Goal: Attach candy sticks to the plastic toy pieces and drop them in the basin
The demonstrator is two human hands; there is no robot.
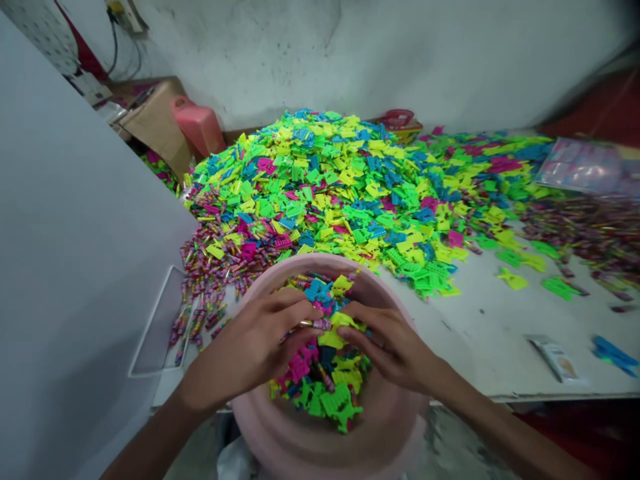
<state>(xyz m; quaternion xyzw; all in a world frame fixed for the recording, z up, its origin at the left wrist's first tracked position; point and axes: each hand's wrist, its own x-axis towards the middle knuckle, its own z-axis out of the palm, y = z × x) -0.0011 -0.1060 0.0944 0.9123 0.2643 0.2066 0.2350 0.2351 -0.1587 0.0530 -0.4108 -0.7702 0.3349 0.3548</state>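
Observation:
A pink plastic basin (320, 261) stands at the table's near edge, heaped with neon plastic pieces (325, 393) in green, yellow, blue and magenta, mixed with small striped tubes. Both hands are over the basin. My left hand (255, 340) pinches one striped tube (314, 325) between its fingers. My right hand (390, 347) curls in beside it, fingertips against a neon yellow piece (337, 333). Whether the right hand grips that piece is hidden. A large mound of the same pieces (320, 180) covers the table behind the basin.
The white table (490, 333) carries scattered tubes, loose pieces, a small sachet (553, 358) and a clear plastic packet (580, 167). A white panel (85, 233) fills the left side. A cardboard box (155, 127) and pink container (197, 125) stand against the wall behind.

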